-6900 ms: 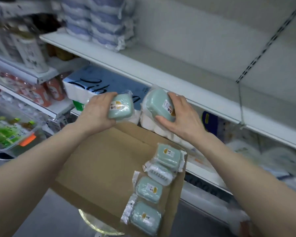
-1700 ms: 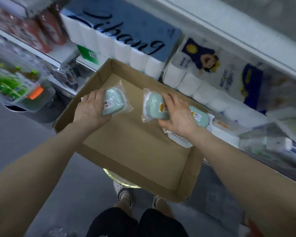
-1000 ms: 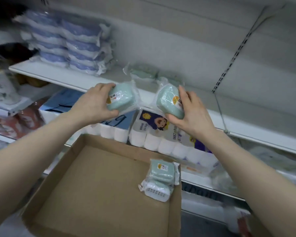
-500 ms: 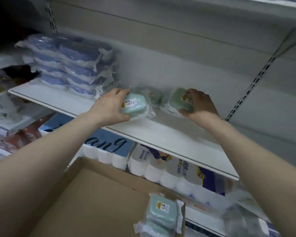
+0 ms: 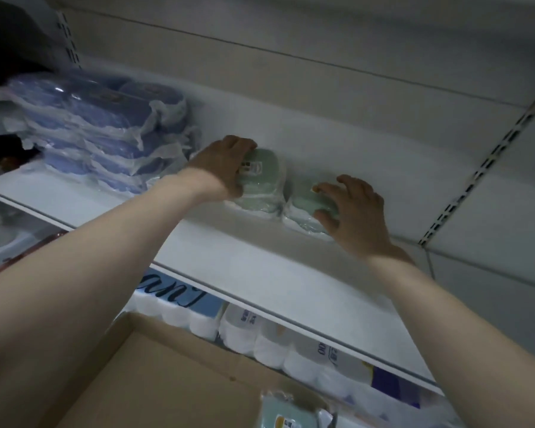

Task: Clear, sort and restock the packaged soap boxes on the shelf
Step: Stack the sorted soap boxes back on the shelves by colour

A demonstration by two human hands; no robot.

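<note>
Fingers (image 5: 243, 144) of the left hand (image 5: 221, 169): curled over the upper soap box (image 5: 261, 171), which is gripped from its top and near side.
Right hand (image 5: 360, 216): the second soap box (image 5: 305, 200) is pinched between thumb and bent fingertips.
Position: both boxes are set far back on the white shelf (image 5: 260, 273), side by side and touching. Each is apparently seated on another wrapped box. Blue packs (image 5: 99, 128) are stacked on the shelf's left part.
Reason, as judged: the boxes are held from above so they can be squared into neat stacks at the shelf's back, with its front left for more stock.
Materials: rounded, hard-looking mint shells are sheathed in loose, crinkled clear film with small printed labels. The film is likely slippery.
Below the shelf: one spare soap box (image 5: 288, 417) is held in a brown cardboard carton (image 5: 167, 381), near wrapped toilet rolls (image 5: 260, 338).
</note>
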